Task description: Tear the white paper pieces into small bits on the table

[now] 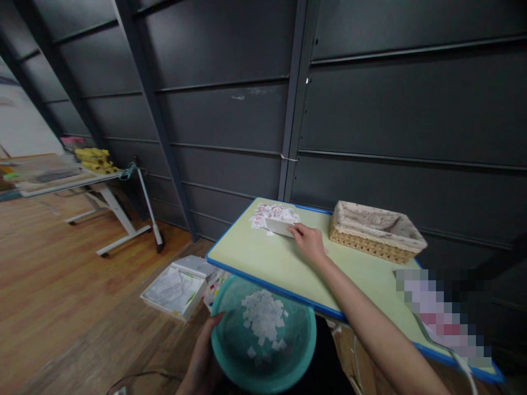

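Note:
My left hand (pixel 208 340) grips the rim of a green plastic basin (pixel 303 359) at its left side, below the table's front edge. Many small white square pieces (pixel 263 315) lie inside the basin. Over the pale yellow tabletop (pixel 247 249), my right hand (pixel 308 240) pinches a flat white card (pixel 280 226) by its right end. The card stands on edge against the near side of a pile of small white pieces with reddish print (pixel 272 213). One loose piece lies just in front of the pile.
A lined wicker basket (pixel 370 247) stands at the table's back right, with a blurred-out item (pixel 444 323) nearer the right corner. An open white box (pixel 177 288) sits on the floor to the left. Farther left, another table (pixel 53 184) carries yellow items (pixel 94 160). A dark panelled wall (pixel 222 126) rises behind.

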